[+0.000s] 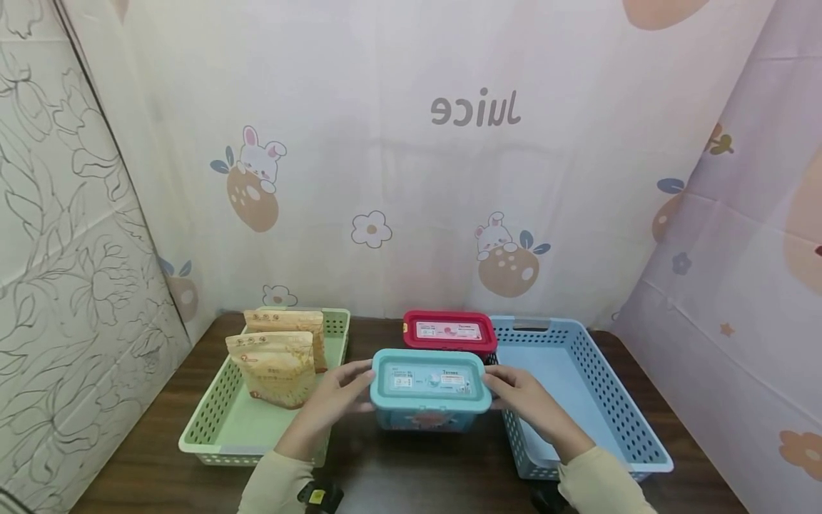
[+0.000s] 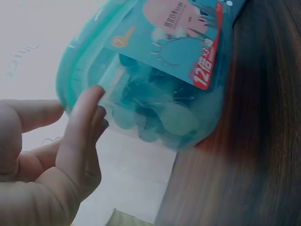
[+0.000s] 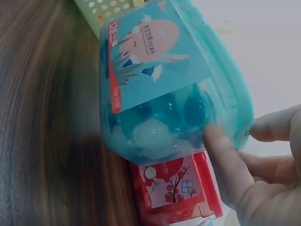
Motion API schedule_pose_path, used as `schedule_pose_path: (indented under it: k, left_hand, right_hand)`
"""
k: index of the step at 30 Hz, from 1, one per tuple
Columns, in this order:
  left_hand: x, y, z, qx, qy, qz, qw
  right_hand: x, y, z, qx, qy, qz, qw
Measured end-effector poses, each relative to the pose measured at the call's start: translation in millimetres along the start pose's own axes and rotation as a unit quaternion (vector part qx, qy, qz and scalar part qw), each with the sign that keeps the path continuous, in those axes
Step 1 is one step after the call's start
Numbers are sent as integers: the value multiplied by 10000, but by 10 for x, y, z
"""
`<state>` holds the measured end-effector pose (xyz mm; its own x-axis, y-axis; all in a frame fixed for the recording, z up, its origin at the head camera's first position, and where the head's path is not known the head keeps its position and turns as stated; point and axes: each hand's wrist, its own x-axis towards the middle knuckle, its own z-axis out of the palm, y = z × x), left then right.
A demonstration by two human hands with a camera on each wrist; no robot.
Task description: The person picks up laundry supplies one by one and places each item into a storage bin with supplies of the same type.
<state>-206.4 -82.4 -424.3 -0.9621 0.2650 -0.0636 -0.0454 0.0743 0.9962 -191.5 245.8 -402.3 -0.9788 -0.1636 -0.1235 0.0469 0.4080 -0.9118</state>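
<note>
Between my two hands is a teal lidded tub of laundry pods (image 1: 430,400), upright with its lid closed. Blue and white pods (image 3: 153,134) show through its clear end. My left hand (image 1: 343,389) grips the tub's left end, one digit at the lid rim and other fingers against the side. At the opposite end my right hand (image 1: 523,396) holds it likewise, by the lid edge and side wall. Just behind stands a similar red tub (image 1: 449,332), its lower part hidden by the teal one in the head view.
To the left, a green basket (image 1: 237,435) holds two yellow-beige pouches (image 1: 276,368) standing up. A blue basket (image 1: 632,421) lies on the right, under my right forearm. All rest on a dark wood table (image 1: 424,471), with a printed curtain (image 1: 379,143) behind.
</note>
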Motion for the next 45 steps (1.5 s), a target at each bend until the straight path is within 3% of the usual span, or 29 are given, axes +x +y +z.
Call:
schedule_pose_path:
  k: [11, 26, 36, 45]
  left_hand:
    - [-40, 92, 6, -123, 194, 242, 9994]
    - [-20, 218, 39, -554, 324, 325, 9974]
    - [27, 240, 79, -823, 337, 284, 9956]
    - [86, 259, 153, -1023, 197, 462, 9935]
  right_hand:
    - [-11, -30, -39, 601, 317, 218, 9975]
    - [-70, -102, -135, 1426, 473, 100, 9886]
    - [-84, -135, -191, 1461, 557, 99, 9877]
    - [-96, -147, -292, 1403, 594, -57, 9883]
